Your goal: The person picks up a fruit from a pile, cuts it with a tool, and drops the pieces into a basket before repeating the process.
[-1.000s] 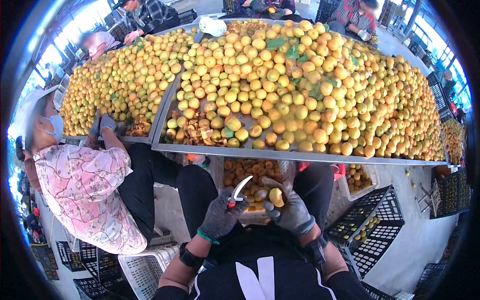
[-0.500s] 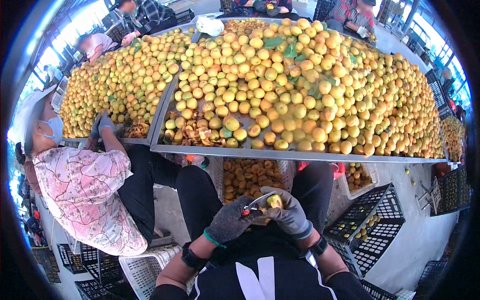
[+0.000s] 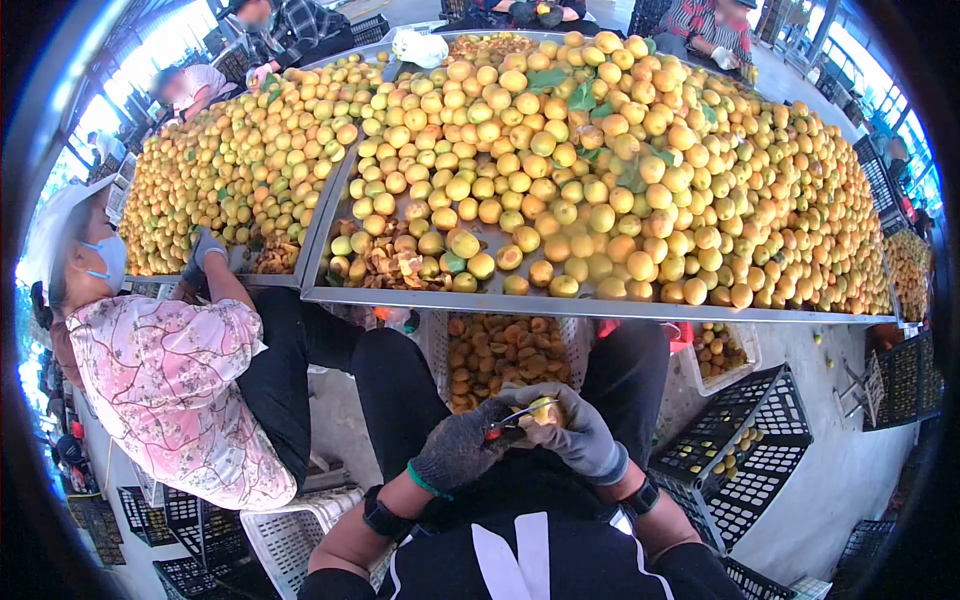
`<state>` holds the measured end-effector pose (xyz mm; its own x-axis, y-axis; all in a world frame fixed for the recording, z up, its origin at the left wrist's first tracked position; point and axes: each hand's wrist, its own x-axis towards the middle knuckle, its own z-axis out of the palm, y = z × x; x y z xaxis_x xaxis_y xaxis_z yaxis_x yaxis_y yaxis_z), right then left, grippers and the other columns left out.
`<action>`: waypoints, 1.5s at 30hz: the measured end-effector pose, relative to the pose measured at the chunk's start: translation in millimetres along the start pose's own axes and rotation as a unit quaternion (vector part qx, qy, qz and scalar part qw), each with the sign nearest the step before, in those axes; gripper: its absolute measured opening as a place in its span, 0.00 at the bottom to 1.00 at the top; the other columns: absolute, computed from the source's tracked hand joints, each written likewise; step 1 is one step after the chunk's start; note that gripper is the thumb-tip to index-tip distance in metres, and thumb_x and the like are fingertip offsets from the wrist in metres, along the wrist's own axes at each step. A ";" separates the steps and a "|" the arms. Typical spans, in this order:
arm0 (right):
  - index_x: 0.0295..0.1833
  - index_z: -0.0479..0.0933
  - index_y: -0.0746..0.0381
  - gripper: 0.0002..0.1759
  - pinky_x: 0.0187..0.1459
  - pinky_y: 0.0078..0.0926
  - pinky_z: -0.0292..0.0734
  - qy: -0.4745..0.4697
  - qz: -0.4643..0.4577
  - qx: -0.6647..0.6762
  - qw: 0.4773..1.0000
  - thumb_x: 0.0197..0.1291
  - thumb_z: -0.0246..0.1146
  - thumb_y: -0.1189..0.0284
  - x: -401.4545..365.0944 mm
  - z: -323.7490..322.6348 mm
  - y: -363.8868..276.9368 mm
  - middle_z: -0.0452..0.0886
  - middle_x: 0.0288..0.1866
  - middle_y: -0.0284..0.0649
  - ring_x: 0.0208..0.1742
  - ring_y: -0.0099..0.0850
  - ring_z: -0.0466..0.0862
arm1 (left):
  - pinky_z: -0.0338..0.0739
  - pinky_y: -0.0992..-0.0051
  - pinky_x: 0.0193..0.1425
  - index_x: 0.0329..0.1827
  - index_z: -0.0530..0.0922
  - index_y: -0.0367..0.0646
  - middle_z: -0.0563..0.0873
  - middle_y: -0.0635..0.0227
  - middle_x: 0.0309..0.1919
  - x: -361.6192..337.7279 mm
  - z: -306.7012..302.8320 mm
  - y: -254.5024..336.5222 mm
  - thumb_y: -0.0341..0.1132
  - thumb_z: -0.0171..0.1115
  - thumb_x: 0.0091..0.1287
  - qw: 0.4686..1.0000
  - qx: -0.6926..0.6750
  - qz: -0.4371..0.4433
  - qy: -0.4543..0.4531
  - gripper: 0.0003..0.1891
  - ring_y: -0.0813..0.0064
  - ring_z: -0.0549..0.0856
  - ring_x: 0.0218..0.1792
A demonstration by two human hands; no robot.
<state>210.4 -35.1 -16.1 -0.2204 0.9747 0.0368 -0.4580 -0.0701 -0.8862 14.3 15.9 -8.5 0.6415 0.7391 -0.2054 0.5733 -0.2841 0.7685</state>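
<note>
My left hand (image 3: 460, 446), in a dark grey glove with a green cuff, is closed on a small knife (image 3: 518, 411) with a bit of red at its handle. The blade lies against an apricot (image 3: 547, 412). My right hand (image 3: 585, 440), in a grey glove, is wrapped round that fruit, whose pale flesh shows on top. Both hands meet over my lap. Just beyond them, between my knees, a white crate (image 3: 438, 350) holds orange-brown apricot pieces (image 3: 500, 360).
A metal-edged table (image 3: 600, 310) heaped with whole apricots (image 3: 690, 200) spans the front, with peelings (image 3: 395, 255) near its edge. At left sits a co-worker (image 3: 170, 390) with gloved hands at the table. Black crates (image 3: 740, 440) stand at right, a white crate (image 3: 285, 545) at lower left.
My hands have turned the apricot slightly and the knife blade now crosses its top. The co-worker's hands at left have shifted slightly at the table.
</note>
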 end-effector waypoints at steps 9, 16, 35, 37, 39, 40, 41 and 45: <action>0.60 0.67 0.65 0.24 0.69 0.31 0.62 0.017 0.032 0.027 0.999 0.62 0.66 0.71 -5.5 9.6 2.3 0.73 0.65 0.46 0.69 0.33 0.70 | 0.81 0.57 0.43 0.66 0.67 0.38 0.85 0.46 0.39 -8.6 7.2 4.0 0.37 0.66 0.61 1.000 -0.017 0.011 0.015 0.30 0.47 0.86 0.42; 0.58 0.69 0.64 0.20 0.63 0.28 0.69 0.113 0.036 -0.189 0.975 0.63 0.65 0.73 -4.3 20.6 -1.7 0.75 0.65 0.48 0.65 0.33 0.74 | 0.79 0.54 0.34 0.68 0.66 0.41 0.85 0.49 0.31 -4.9 17.0 -8.3 0.38 0.64 0.62 0.999 0.018 -0.030 0.012 0.31 0.47 0.86 0.34; 0.64 0.69 0.65 0.26 0.66 0.30 0.69 0.064 0.083 0.054 0.993 0.61 0.65 0.78 1.9 19.4 -5.3 0.73 0.66 0.42 0.65 0.31 0.74 | 0.79 0.53 0.33 0.58 0.73 0.43 0.84 0.50 0.27 -5.5 5.0 2.1 0.37 0.65 0.57 0.992 0.087 0.020 0.085 0.25 0.47 0.85 0.31; 0.63 0.69 0.65 0.25 0.65 0.30 0.69 0.055 0.058 0.055 0.995 0.61 0.66 0.77 1.3 20.4 -4.3 0.73 0.66 0.42 0.64 0.30 0.74 | 0.79 0.53 0.32 0.58 0.73 0.43 0.84 0.51 0.28 -7.4 3.3 3.1 0.37 0.65 0.57 0.992 0.091 0.023 0.081 0.25 0.47 0.85 0.31; 0.63 0.69 0.65 0.25 0.65 0.30 0.69 0.045 0.035 0.058 0.997 0.61 0.66 0.76 0.8 22.6 -2.3 0.74 0.66 0.42 0.64 0.30 0.74 | 0.79 0.53 0.32 0.58 0.73 0.43 0.84 0.51 0.28 -10.1 4.1 2.5 0.37 0.65 0.57 0.992 0.095 0.024 0.076 0.24 0.47 0.85 0.30; 0.64 0.68 0.65 0.26 0.65 0.30 0.69 0.061 0.018 0.017 0.998 0.61 0.66 0.75 0.6 24.6 -1.3 0.74 0.66 0.42 0.64 0.30 0.75 | 0.79 0.54 0.32 0.59 0.73 0.43 0.84 0.52 0.27 -10.9 5.6 2.0 0.37 0.65 0.57 0.991 0.102 0.020 0.081 0.25 0.49 0.85 0.29; 0.64 0.68 0.65 0.26 0.65 0.29 0.69 0.077 0.001 -0.025 0.997 0.61 0.66 0.74 0.2 25.9 -0.9 0.74 0.65 0.42 0.63 0.29 0.75 | 0.80 0.56 0.32 0.59 0.73 0.43 0.84 0.54 0.26 -11.4 7.3 1.7 0.38 0.65 0.57 0.991 0.107 0.015 0.085 0.26 0.51 0.85 0.28; 0.65 0.67 0.65 0.27 0.64 0.28 0.70 0.060 -0.030 -0.070 0.995 0.63 0.65 0.71 7.3 24.8 0.1 0.77 0.61 0.41 0.61 0.28 0.76 | 0.81 0.57 0.35 0.60 0.72 0.43 0.85 0.53 0.29 -5.5 5.9 1.0 0.37 0.65 0.57 0.994 0.047 0.022 0.096 0.26 0.51 0.86 0.32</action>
<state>187.4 -33.2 -4.5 -0.0890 0.9951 0.0436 -0.3413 0.0106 -0.9399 14.3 7.9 -10.2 0.5637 0.8247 -0.0463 0.5977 -0.3686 0.7120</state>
